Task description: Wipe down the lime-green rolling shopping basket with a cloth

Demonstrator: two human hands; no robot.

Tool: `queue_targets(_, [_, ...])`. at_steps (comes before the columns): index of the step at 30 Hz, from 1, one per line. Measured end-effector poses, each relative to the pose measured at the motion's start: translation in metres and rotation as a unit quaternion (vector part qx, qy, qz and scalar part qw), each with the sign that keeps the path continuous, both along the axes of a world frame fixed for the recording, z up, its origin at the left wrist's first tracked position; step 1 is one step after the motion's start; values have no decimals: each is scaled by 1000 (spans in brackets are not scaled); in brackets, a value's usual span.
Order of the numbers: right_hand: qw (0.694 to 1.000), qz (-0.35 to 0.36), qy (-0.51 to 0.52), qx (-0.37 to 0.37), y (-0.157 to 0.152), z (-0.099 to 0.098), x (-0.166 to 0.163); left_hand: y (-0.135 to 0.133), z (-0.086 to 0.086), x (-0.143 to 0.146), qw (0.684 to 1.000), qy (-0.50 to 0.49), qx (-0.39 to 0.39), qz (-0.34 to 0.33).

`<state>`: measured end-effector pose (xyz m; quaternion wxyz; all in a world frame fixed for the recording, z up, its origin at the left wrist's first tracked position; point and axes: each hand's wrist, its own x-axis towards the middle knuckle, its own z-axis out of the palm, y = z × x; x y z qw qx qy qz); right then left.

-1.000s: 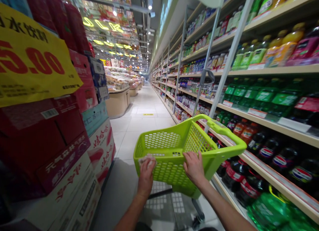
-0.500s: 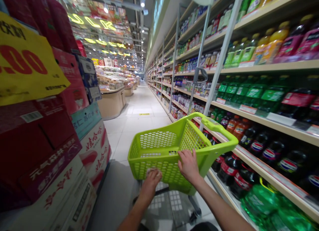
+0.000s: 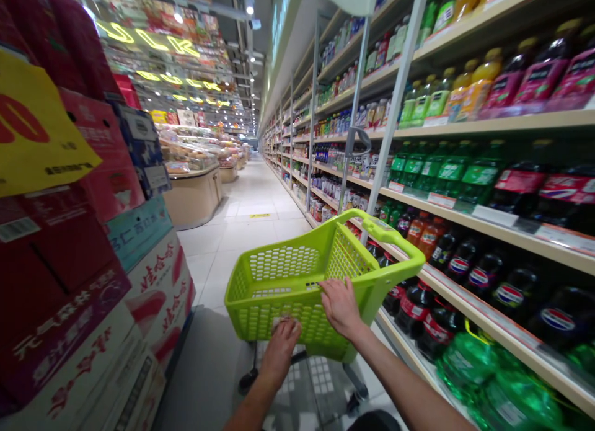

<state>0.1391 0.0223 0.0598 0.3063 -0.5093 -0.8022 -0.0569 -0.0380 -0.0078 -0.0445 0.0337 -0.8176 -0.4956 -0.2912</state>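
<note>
A bright green plastic shopping cart with a lattice-walled basket stands in front of me, its handle pointing to the right. My right hand is closed over the near top rim, beside the child-seat panel. Against the outer face of the near wall, my left hand presses a small crumpled whitish cloth or tissue. Its fingers are bent around it and hide most of it. Below the basket, dark wheels rest on the floor.
Shelves of soda bottles line the right side, close to the cart's handle. Stacked drink cartons with a yellow price sign rise on the left. Ahead, a pale tiled aisle runs past a rounded display counter.
The view has turned slightly right, so the cart and shelves sit further left in the picture. My left hand has slid a little rightward along the cart's wall; my right hand keeps its place.
</note>
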Motion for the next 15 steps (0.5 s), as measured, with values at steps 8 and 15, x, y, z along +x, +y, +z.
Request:
queue_targets(8, [999,2,49,-23,-2,5,0,24,51,27,977,-45,205,-38])
queue_targets(15, [997,18,54,-45,-3,12,1,3,22,35,994,29,87,-52])
